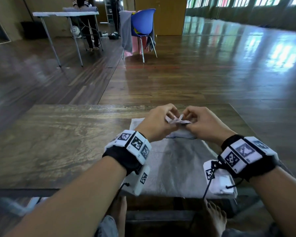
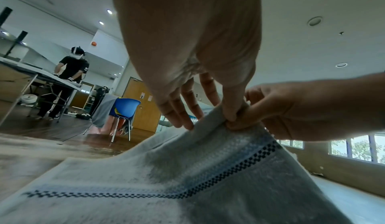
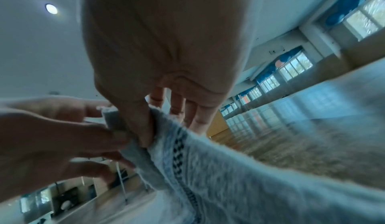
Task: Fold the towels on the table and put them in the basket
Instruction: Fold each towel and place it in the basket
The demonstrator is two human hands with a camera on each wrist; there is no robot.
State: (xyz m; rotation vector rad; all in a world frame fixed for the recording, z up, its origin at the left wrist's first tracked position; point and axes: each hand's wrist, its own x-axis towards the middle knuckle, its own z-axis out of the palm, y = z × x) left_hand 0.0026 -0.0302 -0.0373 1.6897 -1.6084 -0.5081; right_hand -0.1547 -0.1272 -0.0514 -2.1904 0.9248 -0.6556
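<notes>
Both hands share one grip: the left hand [image 1: 158,121] and the right hand [image 1: 201,123] pinch the same bunched edge of the towel [image 1: 176,161] between thumb and fingertips, the remaining fingers fanned loosely. That edge is lifted off the wooden table [image 1: 58,142], while the rest of the cloth lies flat towards the person. No basket shows in any view.

The step looks like gathering two corners to start a fold. To do it well, the corners should be matched squarely before the edge is carried over, and the cloth kept lightly taut so that the layers do not skew.

The towel is pale grey terry, soft and fuzzy, with a woven band [image 2: 218,184] of dark checks beside a light blue stripe running across it. It drapes limply and creases where it is pinched.
</notes>
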